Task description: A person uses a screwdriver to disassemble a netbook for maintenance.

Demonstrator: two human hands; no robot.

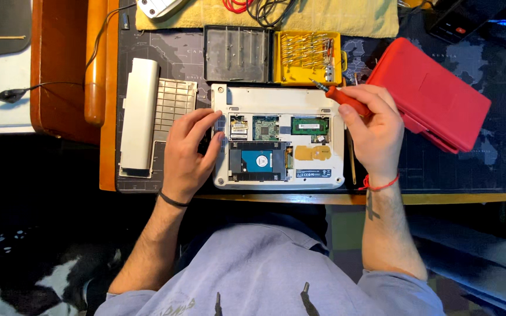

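**A:** What are the hands doing?

**B:** The right hand (373, 131) is clenched around a red-handled screwdriver (346, 99), tip pointing up and to the left, just off the laptop's top right corner. The left hand (187, 153) is loose, holding nothing, fingers (206, 126) resting against the left edge of the small white laptop (279, 99).

**A:** And the laptop itself?

**B:** It lies bottom-up between the two hands. The underside is already open: the blue-labelled hard drive (257, 160), a green memory stick (310, 124) and a smaller circuit card (265, 127) all sit exposed, each in its own bay.

**A:** So what's done?

**B:** I'd judge the opening-up finished. Just left of the left hand lie a long white battery (139, 114) and a white ribbed cover panel (174, 102), both off the machine. The inner parts look seated in place, so any work on them is not yet done.

**A:** Anything further out?

**B:** Beyond the fingers of the right hand, a yellow bit case (307, 57) lies open with its grey lid (236, 54) beside it. To the right of that hand rests a red folded case (431, 93), touching nothing the hand holds. All of it sits on a dark desk mat (487, 158).
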